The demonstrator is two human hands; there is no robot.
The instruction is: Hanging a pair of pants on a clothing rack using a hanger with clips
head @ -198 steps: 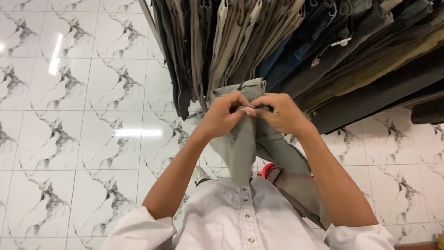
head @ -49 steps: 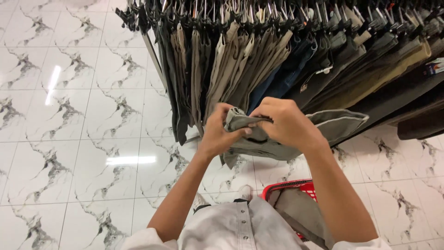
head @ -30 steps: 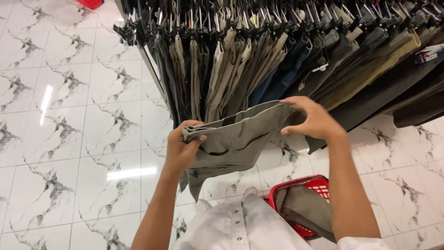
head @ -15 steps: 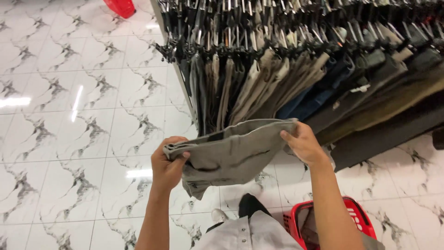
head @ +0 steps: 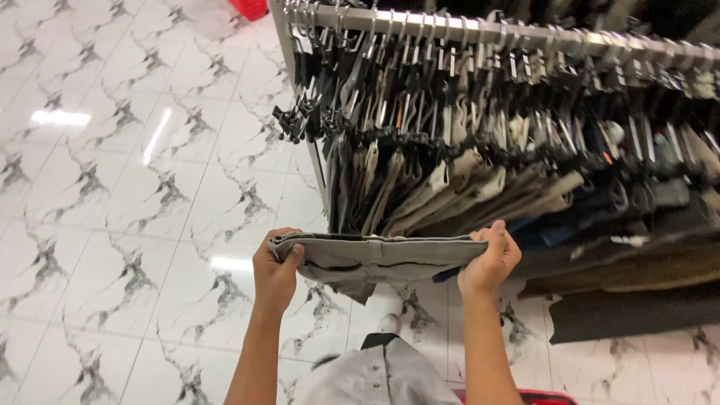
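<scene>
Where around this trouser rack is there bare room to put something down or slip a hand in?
Free: the marble floor left of the rack, out to the red thing. Crowded: the hanging trousers are packed tight, and the left hand and right hand hold grey trousers stretched before them.

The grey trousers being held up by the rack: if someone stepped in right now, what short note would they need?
Left hand: gripping one end of the grey fabric trousers at the waistband.
Right hand: gripping the other end, so the waistband is stretched level between both hands.
Position: the trousers are off any hanger, held in front of the metal clothes rail packed with hanging trousers in grey, beige, navy and black.
Done: the waistband is pulled flat and straight.
Left: by the look of it, the trousers likely still need a hanger and a place on the rail.
</scene>
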